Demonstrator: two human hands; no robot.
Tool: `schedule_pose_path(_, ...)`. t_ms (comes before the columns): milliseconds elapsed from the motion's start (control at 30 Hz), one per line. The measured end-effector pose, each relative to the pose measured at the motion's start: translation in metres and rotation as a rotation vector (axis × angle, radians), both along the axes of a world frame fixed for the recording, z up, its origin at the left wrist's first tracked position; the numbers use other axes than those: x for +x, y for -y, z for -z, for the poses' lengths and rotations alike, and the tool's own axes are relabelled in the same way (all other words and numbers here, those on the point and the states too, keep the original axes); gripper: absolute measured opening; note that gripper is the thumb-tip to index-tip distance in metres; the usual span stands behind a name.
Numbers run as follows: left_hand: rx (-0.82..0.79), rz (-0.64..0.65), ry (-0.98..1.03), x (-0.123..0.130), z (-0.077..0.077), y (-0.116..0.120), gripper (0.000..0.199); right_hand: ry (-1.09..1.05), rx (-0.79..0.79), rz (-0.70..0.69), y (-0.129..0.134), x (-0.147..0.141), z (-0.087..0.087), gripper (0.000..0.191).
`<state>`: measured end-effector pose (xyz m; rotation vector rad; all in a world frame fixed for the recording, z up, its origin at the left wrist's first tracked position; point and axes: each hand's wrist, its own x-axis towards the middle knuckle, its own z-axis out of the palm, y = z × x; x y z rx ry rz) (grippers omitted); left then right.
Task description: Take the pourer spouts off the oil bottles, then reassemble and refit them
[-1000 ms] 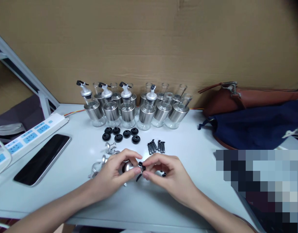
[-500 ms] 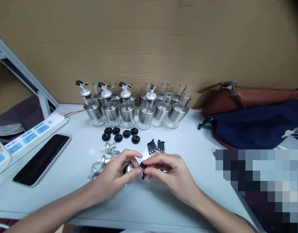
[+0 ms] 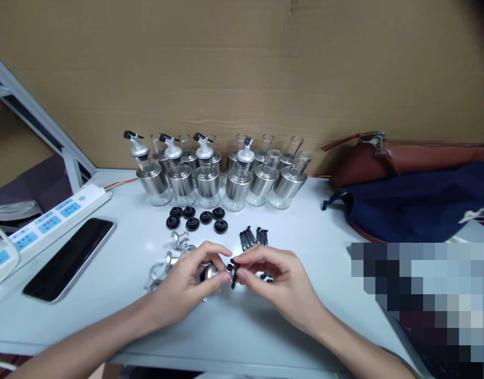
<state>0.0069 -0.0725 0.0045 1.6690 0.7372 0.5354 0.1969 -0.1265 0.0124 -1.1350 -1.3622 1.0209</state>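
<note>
My left hand (image 3: 189, 279) is closed around a silver bottle pourer (image 3: 211, 271), whose dark base faces my palm and whose tip points right. My right hand (image 3: 281, 273) pinches a small black flip lever (image 3: 234, 278) between thumb and fingertips, right at the pourer's tip. Whether the two parts touch is too small to tell. Beside my left hand lie several loose silver pourers (image 3: 158, 272), partly covered by it. Beyond my right hand lies a group of black levers (image 3: 248, 238); a few small black pieces (image 3: 265, 277) show under its fingers.
Several glass bottles with steel bands (image 3: 208, 181) stand in rows at the back, some topped with pourers. Black stoppers (image 3: 192, 224) lie before them. At left are a phone (image 3: 70, 260) and a power strip (image 3: 48, 223); at right, a brown bag (image 3: 427, 158) and dark blue cloth (image 3: 415, 200).
The black lever in my right hand has turned more upright and shifted slightly right, and the pourer's tip shows more. My left hand has barely moved.
</note>
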Motion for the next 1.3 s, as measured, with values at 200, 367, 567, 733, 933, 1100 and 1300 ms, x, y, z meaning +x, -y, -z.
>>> schedule_pose_path(200, 0.037, 0.013, 0.02, 0.001, -0.002, 0.0, 0.02, -0.027, -0.035, -0.072, 0.0, 0.0, 0.0, 0.008)
schedule_pose_path(367, 0.007, 0.006, 0.038, 0.002, -0.003, 0.0, 0.019, -0.061, -0.112, -0.107, 0.0, 0.001, 0.001, 0.004)
schedule_pose_path(567, -0.209, -0.018, 0.138, 0.005, -0.007, 0.004, 0.022, -0.034, -0.016, -0.186, 0.001, 0.004, 0.007, 0.02)
schedule_pose_path(733, -0.153, -0.017, 0.116, 0.005, -0.003, 0.009, 0.022, 0.001, 0.002, -0.195, 0.003, 0.001, 0.008, 0.023)
schedule_pose_path(933, 0.195, -0.069, 0.046, 0.005, -0.001, 0.016, 0.022, -0.045, -0.052, -0.166, 0.006, -0.008, 0.005, 0.027)
schedule_pose_path(1100, 0.343, -0.13, -0.041, 0.009, -0.01, 0.016, 0.02, -0.049, -0.092, -0.176, 0.007, -0.01, 0.004, 0.023)
schedule_pose_path(1300, 0.263, -0.136, -0.028, 0.005, -0.001, 0.02, 0.022, -0.041, -0.074, -0.196, 0.005, -0.012, -0.001, 0.025)
